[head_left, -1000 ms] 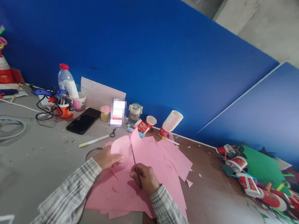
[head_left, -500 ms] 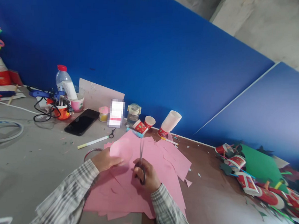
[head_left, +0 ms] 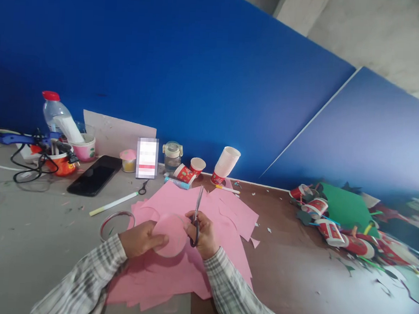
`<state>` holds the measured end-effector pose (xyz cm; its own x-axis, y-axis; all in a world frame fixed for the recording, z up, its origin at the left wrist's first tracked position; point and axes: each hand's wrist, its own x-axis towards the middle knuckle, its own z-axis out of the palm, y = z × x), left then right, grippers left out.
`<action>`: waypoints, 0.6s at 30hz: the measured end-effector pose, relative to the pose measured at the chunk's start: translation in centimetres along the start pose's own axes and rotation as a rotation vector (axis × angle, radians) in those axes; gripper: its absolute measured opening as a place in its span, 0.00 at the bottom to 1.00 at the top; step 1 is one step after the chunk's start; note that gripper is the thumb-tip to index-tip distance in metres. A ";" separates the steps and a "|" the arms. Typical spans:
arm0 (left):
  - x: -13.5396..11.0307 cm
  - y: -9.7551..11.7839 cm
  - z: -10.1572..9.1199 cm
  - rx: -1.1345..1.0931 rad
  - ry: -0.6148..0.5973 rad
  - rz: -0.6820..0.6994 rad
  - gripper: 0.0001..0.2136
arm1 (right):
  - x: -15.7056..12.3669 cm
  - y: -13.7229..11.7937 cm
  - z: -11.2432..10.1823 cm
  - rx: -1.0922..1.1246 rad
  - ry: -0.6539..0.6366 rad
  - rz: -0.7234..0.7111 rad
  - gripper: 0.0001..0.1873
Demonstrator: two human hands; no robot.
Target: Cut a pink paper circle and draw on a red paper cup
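Between my hands is a round pink paper disc. My left hand pinches it at its left side, thumb on top. My right hand is closed around the dark handles of a pair of scissors, whose blades point up and away from me. The right fingers are close to the disc's right edge; whether they touch it I cannot tell. Beneath both hands lies a spread of pink paper sheets, with cut outlines on some. A roll of tape rests by my left wrist.
A black phone, a marker and small scissors lie to the left. Behind stand a lidded jar and stacked paper cups. Green paper and decorated cups crowd the right side.
The pink disc has tilted flatter towards me and come nearer my right hand. My right hand has turned the scissors slightly. The whole view has shifted to the right.
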<state>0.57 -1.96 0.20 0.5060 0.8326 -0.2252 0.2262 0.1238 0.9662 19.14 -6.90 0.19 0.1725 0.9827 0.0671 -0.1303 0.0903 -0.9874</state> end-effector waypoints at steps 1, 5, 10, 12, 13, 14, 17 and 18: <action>0.2 0.1 0.3 -0.050 -0.021 0.011 0.16 | 0.0 0.0 0.0 0.008 0.001 0.004 0.12; 0.9 0.3 1.9 -0.268 0.030 0.049 0.25 | 0.1 0.3 0.1 0.043 0.060 -0.020 0.13; 0.7 0.4 4.1 -0.526 0.085 0.048 0.25 | 0.2 0.4 0.3 0.054 0.183 -0.072 0.13; 0.4 0.4 4.9 -0.653 0.107 -0.007 0.22 | 0.2 0.5 0.3 0.048 0.211 -0.089 0.13; 0.4 0.4 5.3 -0.688 0.128 -0.035 0.21 | 0.1 0.6 0.4 0.040 0.202 -0.095 0.13; 0.4 0.4 5.5 -0.699 0.153 -0.055 0.21 | 0.0 0.6 0.4 0.026 0.179 -0.099 0.12; 0.6 0.3 5.7 -0.689 0.259 -0.056 0.20 | -0.4 0.6 0.5 -0.026 0.106 -0.111 0.14; 0.8 0.2 5.6 -0.680 0.300 -0.040 0.20 | -0.5 0.6 0.6 -0.044 0.085 -0.104 0.14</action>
<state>5.64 -4.29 -0.45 0.2367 0.9203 -0.3115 -0.3745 0.3823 0.8448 18.42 -7.28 -0.33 0.2653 0.9510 0.1588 -0.0651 0.1820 -0.9812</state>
